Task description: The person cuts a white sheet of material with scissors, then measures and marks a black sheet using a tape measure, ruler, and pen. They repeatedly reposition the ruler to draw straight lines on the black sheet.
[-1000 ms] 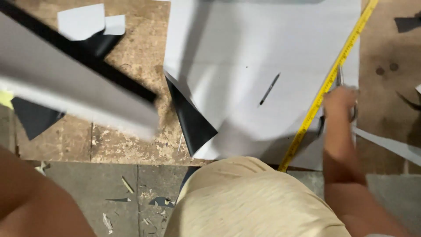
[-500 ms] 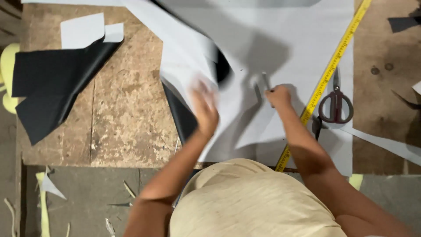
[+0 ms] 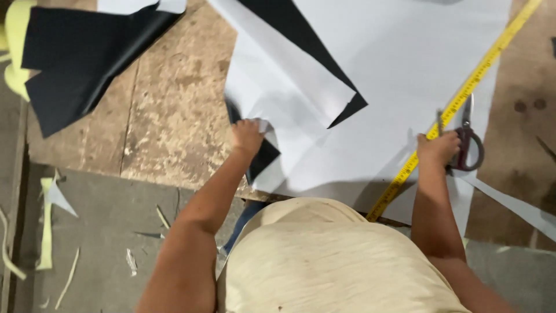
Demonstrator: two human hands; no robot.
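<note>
In the head view, the left hand sits at the middle of the frame, fingers pinched on the lower left edge of the large grey sheet, whose black underside shows where a flap is folded over. The right hand, at right of centre, is closed around the lower handle of the scissors, which lie on the sheet just beside the yellow tape measure running diagonally to the upper right.

The sheet hangs past the near edge of the worn wooden counter; a tug by the left hand could probably shift it under the tape and spoil the line. The folded flap could get caught in a cut, and the scissors' points lie near the tape.

No packages, labels or signs show. A loose black piece lies at the upper left, and pale scraps litter the floor at the lower left.
</note>
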